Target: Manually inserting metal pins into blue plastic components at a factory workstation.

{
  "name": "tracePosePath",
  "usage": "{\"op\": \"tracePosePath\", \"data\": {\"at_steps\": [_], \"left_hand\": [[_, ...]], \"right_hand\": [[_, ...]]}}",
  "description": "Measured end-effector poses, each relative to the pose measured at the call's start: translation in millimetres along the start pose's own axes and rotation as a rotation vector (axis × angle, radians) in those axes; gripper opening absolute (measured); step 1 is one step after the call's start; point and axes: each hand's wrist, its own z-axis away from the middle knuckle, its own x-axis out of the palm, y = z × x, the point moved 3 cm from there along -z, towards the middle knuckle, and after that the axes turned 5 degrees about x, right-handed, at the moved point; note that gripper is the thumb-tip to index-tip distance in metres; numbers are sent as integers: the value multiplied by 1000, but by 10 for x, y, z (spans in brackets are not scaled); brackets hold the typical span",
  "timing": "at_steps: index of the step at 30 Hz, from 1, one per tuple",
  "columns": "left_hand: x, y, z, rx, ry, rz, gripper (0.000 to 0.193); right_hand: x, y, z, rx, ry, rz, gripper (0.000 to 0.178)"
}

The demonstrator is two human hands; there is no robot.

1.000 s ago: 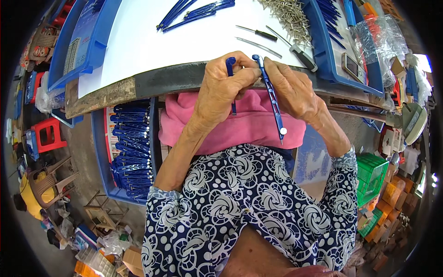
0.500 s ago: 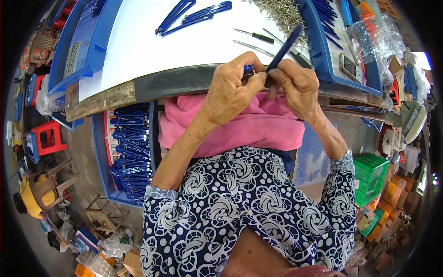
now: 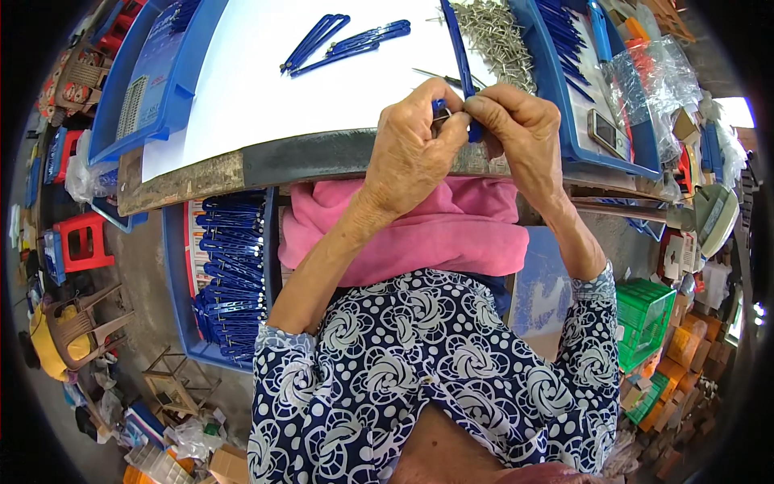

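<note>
Just above the table's near edge, my two hands meet at the fingertips. My right hand (image 3: 520, 129) pinches the lower end of a long blue plastic strip (image 3: 457, 48), which stands up away from me. My left hand (image 3: 415, 141) is closed on a small blue part with a bit of metal (image 3: 441, 114), mostly hidden by the fingers. Whether the two blue pieces are joined, I cannot tell. Beyond my hands lies a heap of small metal springs or pins (image 3: 493, 40). Several finished-looking blue clips (image 3: 355, 44) lie on the white sheet (image 3: 258, 77).
Blue trays stand at left (image 3: 165, 97) and right (image 3: 556, 97), the right one with blue strips (image 3: 564, 40) and a phone (image 3: 609, 133). A dark tool (image 3: 435, 75) lies behind my hands. Below the table edge, a blue bin (image 3: 177, 282) holds many blue clips (image 3: 234, 274). Pink cloth (image 3: 403, 242) covers my lap.
The long blue strip has swung from leaning right to nearly upright, tilting slightly left. My hands stay together, with the right fingers shifted a little at its lower end.
</note>
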Motion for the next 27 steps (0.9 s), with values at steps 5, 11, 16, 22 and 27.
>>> {"op": "tracePosePath", "data": {"at_steps": [5, 11, 16, 22, 27], "left_hand": [[-60, 62, -89, 42, 47, -26, 9], [-126, 70, -116, 10, 13, 80, 7], [-106, 94, -161, -2, -22, 93, 7], [-141, 162, -217, 3, -141, 81, 7], [-90, 220, -250, 57, -253, 97, 5]], "right_hand": [[51, -82, 29, -269, 110, 260, 15], [21, -156, 78, -345, -85, 475, 37], [-26, -122, 74, -440, -106, 599, 48], [-90, -196, 39, -601, -71, 799, 26], [-246, -280, -39, -670, -208, 685, 20]]}}
